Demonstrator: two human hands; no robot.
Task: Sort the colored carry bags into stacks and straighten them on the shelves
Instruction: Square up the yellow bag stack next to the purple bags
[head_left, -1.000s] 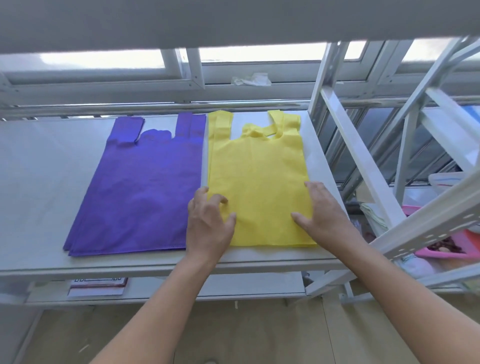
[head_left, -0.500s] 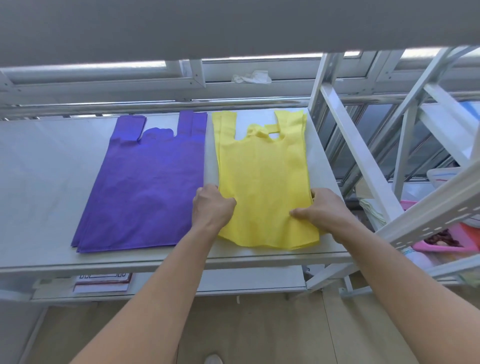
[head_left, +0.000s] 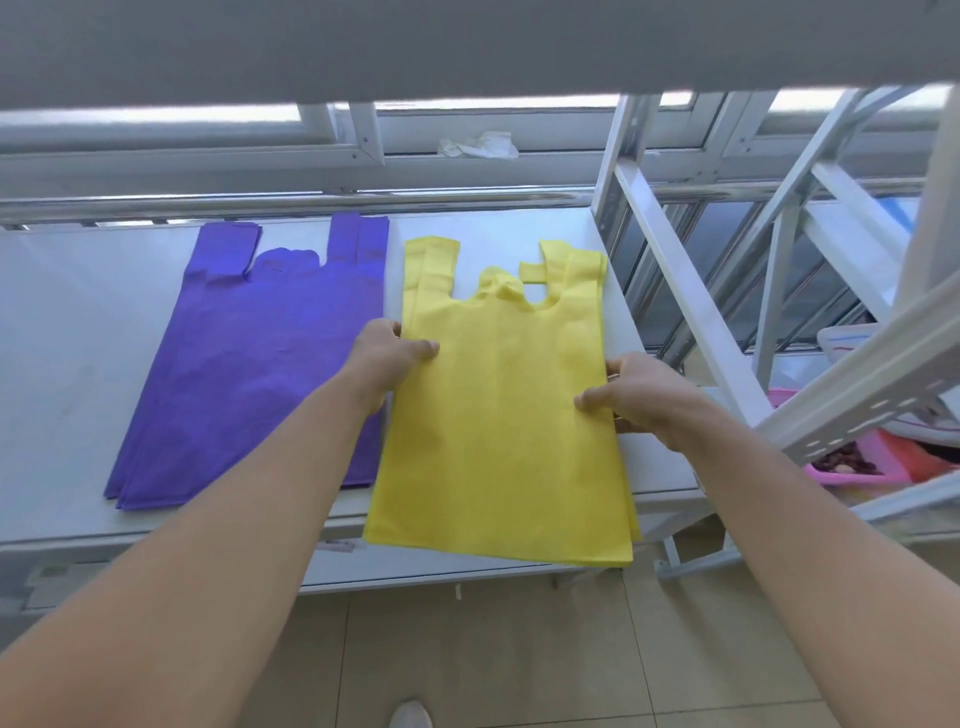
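A stack of yellow carry bags (head_left: 504, 415) lies partly on the white shelf (head_left: 78, 332), its bottom end hanging out past the shelf's front edge. My left hand (head_left: 387, 358) grips the stack's left edge, thumb on top. My right hand (head_left: 639, 397) grips the right edge the same way, fingers under the bags. To the left, a stack of purple carry bags (head_left: 249, 374) lies flat on the shelf, handles pointing to the back; my left forearm crosses its near right corner.
The underside of an upper shelf (head_left: 467, 47) spans the top of the view. White rack posts and diagonal braces (head_left: 675, 291) stand right of the yellow bags. A pink tray (head_left: 862, 467) sits lower right. A crumpled white scrap (head_left: 480, 145) lies on the window ledge behind.
Both hands went from pressing flat on the yellow stack to gripping its side edges. The stack has been drawn toward me, so its bottom end now overhangs the shelf's front edge.
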